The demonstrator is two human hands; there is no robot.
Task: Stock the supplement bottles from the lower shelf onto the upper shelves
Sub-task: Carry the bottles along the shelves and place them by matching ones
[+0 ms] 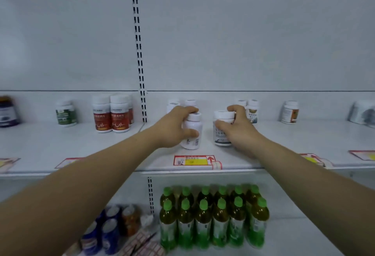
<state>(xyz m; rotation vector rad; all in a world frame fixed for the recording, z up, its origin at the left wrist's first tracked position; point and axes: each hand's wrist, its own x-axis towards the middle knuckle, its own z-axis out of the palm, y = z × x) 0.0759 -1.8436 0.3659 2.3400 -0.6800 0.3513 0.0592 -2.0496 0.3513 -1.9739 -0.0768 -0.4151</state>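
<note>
My left hand (174,127) grips a white supplement bottle (192,133) that stands on the upper shelf (60,144), fingers over its cap and thumb on its side. My right hand (237,127) grips a second white bottle with a dark-printed label (220,131) just to the right, also standing on the shelf. Behind them stand two more white bottles (190,103) and a pair with yellow-blue labels (251,111).
Along the same shelf stand red-labelled bottles (111,113), a green-labelled one (66,113), a dark jar (8,111) at far left and an orange-labelled bottle (290,112) at right. Below are green-capped drink bottles (213,215), blue cans (105,227) and price tags (192,160).
</note>
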